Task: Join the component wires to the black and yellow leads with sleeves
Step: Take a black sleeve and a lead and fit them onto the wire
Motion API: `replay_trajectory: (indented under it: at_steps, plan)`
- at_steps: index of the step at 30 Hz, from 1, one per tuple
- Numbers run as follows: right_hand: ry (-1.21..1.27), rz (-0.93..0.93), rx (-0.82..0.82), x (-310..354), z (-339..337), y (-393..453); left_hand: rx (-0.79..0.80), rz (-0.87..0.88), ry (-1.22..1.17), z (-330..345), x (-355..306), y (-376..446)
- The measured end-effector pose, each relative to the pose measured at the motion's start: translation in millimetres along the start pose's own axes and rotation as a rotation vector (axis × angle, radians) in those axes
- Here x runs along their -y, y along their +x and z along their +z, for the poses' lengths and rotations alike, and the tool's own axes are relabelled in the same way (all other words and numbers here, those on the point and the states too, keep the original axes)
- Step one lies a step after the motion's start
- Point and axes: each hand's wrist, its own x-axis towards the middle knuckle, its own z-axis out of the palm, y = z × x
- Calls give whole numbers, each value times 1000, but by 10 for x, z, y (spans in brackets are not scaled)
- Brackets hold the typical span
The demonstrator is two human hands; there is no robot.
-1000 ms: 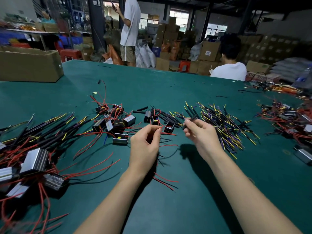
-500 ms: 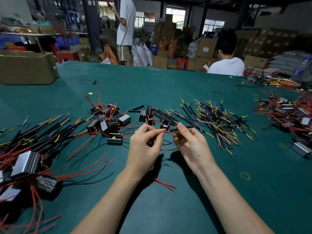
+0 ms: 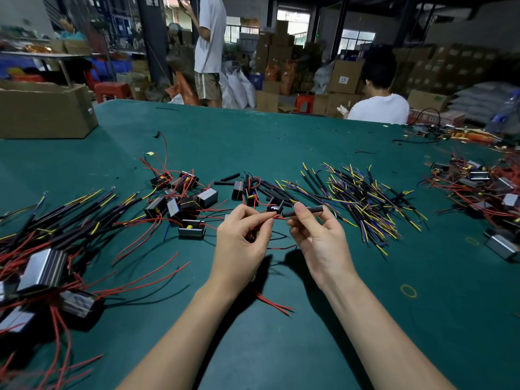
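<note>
Red component wires point(image 3: 277, 218) meet a black sleeve point(image 3: 302, 211) between the two hands, above the green table point(image 3: 281, 347); the left hand point(image 3: 242, 243) pinches the red wire ends between thumb and forefinger, other fingers curled; the right hand point(image 3: 318, 237) pinches the sleeve near its left end, holding it roughly level; the wire tips sit just at the sleeve's mouth; beyond, a heap of black and yellow leads point(image 3: 363, 198) lies to the right, small black components point(image 3: 183, 201) with red wires to the left; farther back stands a cardboard box point(image 3: 47, 111).
</note>
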Motion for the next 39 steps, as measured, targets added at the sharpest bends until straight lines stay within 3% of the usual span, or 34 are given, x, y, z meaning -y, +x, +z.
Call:
replay_trajectory:
  at_steps: [15, 29, 39]
  plan:
    - [-69, -88, -35, -19, 26, 4, -32, 28, 19, 3, 3, 6]
    - [46, 30, -79, -33, 43, 2, -59, -44, -33, 18, -4, 23]
    - [186, 144, -144, -63, 107, -36, -41, 23, -6, 22, 0, 5]
